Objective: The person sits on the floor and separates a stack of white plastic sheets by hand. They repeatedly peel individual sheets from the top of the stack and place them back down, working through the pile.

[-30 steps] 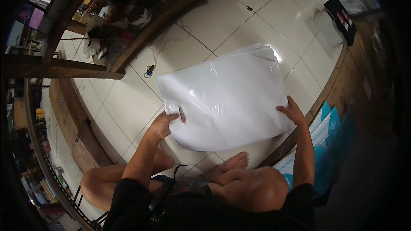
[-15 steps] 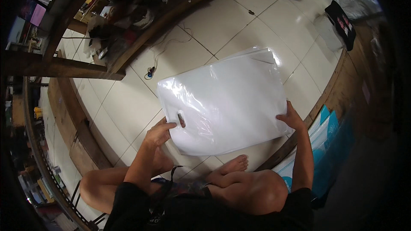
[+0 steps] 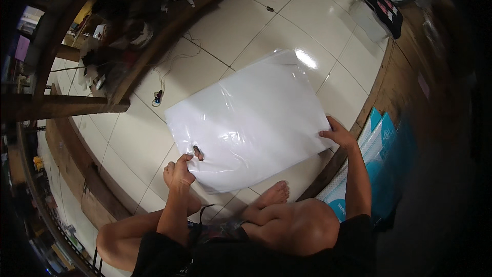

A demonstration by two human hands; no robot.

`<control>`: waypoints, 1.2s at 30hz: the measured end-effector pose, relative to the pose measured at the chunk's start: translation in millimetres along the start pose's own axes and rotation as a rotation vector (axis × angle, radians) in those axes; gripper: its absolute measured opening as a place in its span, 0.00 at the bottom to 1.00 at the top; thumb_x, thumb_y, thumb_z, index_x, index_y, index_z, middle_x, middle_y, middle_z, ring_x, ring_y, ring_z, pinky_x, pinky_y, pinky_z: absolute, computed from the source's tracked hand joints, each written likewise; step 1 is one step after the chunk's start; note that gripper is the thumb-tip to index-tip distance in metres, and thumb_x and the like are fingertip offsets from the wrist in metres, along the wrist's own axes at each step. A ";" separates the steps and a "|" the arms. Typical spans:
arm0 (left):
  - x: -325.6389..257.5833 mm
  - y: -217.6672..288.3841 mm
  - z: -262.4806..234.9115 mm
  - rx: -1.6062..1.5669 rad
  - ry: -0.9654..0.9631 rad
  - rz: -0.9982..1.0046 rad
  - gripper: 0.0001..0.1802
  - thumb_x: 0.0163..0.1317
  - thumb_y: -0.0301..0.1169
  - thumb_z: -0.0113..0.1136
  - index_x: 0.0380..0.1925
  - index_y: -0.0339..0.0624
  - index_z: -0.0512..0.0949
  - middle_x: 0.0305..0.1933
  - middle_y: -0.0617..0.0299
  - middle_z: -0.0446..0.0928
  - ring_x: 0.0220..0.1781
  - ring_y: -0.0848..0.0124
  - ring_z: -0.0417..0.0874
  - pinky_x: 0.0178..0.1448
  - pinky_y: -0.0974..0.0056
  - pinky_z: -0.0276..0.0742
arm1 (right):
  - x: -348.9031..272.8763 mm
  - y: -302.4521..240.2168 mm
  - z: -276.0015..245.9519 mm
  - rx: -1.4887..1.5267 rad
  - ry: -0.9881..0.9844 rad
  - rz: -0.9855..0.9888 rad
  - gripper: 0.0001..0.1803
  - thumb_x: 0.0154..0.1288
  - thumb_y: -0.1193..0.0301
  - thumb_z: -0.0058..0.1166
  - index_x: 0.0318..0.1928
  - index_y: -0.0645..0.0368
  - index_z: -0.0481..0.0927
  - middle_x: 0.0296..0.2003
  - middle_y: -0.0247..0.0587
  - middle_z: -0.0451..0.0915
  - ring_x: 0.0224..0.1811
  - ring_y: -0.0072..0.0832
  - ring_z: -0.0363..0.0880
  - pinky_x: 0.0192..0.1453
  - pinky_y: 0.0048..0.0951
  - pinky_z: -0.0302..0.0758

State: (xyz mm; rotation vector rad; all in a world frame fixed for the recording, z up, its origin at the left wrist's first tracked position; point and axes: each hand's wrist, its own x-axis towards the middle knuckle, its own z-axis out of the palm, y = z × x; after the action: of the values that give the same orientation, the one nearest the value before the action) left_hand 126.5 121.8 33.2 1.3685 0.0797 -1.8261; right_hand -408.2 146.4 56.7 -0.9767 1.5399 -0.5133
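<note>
A stack of large white plastic bags (image 3: 251, 118) with an oval handle cut-out near its left edge is held up in front of me, above the tiled floor. My left hand (image 3: 179, 171) grips the left edge beside the cut-out, thumb on top; a bit of finger shows through the hole. On the right, my right hand (image 3: 339, 133) pinches the lower right edge, thumb on top and the other fingers partly hidden beneath. The glossy surface has soft creases, and loose sheet edges show at the far corner.
A wooden frame (image 3: 123, 84) with clutter stands at the left. Small cords with a dark piece (image 3: 157, 98) lie on the tiles (image 3: 215, 36). Blue-and-white packages (image 3: 376, 138) lie by my right arm. A black pouch (image 3: 382, 7) rests on a clear container (image 3: 366, 20) at far right.
The stack has shifted slightly left in the picture, as have the surroundings. My left hand has turned, its fingers now curled at the edge. Both hands keep their hold.
</note>
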 end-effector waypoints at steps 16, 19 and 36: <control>14.7 22.5 -9.8 0.404 -0.061 -0.068 0.08 0.62 0.25 0.52 0.41 0.36 0.71 0.35 0.58 0.74 0.41 0.66 0.76 0.54 0.62 0.72 | 41.6 -24.9 9.6 -0.465 0.035 0.138 0.41 0.52 0.45 0.63 0.56 0.66 0.74 0.44 0.55 0.81 0.48 0.39 0.81 0.54 0.38 0.74; -10.6 34.5 20.3 0.332 -0.177 -0.095 0.06 0.64 0.23 0.49 0.40 0.39 0.72 0.34 0.59 0.75 0.40 0.66 0.76 0.54 0.59 0.73 | 54.9 -35.4 8.4 -0.259 0.014 0.092 0.45 0.52 0.44 0.64 0.60 0.67 0.69 0.54 0.54 0.76 0.55 0.43 0.76 0.61 0.37 0.70; 37.1 9.3 -86.9 0.245 0.224 0.004 0.24 0.56 0.25 0.58 0.51 0.18 0.70 0.43 0.45 0.78 0.45 0.55 0.81 0.50 0.56 0.79 | 59.3 -54.2 23.6 -0.286 0.017 0.166 0.33 0.59 0.49 0.61 0.52 0.66 0.77 0.43 0.48 0.81 0.43 0.29 0.79 0.48 0.32 0.74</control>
State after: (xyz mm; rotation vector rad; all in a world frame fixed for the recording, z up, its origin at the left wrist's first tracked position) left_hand 196.8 138.0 -28.6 1.7413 -0.0318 -1.7146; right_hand -367.7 73.1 58.9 -1.0494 1.7232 -0.1873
